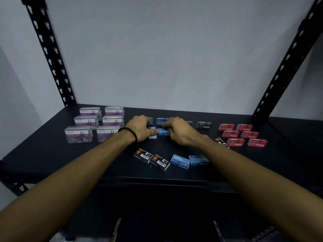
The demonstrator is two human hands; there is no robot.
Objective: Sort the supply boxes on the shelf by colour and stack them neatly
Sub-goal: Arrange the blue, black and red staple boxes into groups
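Blue staple boxes (163, 132) lie in a small group at the middle of the black shelf (43, 154). My left hand (139, 127) rests on the group's left boxes, thumb against a blue box. My right hand (180, 131) grips a blue box from the right. Two more blue boxes (180, 161) lie loose near the front, beside two black staple boxes (151, 158). Several red staple boxes (243, 135) are grouped in rows at the right. Several clear purple-labelled paper clip boxes (95, 124) stand in rows at the left.
A black staple box (204, 125) stands behind my right hand, another (222, 142) peeks out beside my right wrist. Black perforated uprights (50, 55) rise at both back corners against a pale wall. The shelf's front edge (166, 179) runs below the loose boxes.
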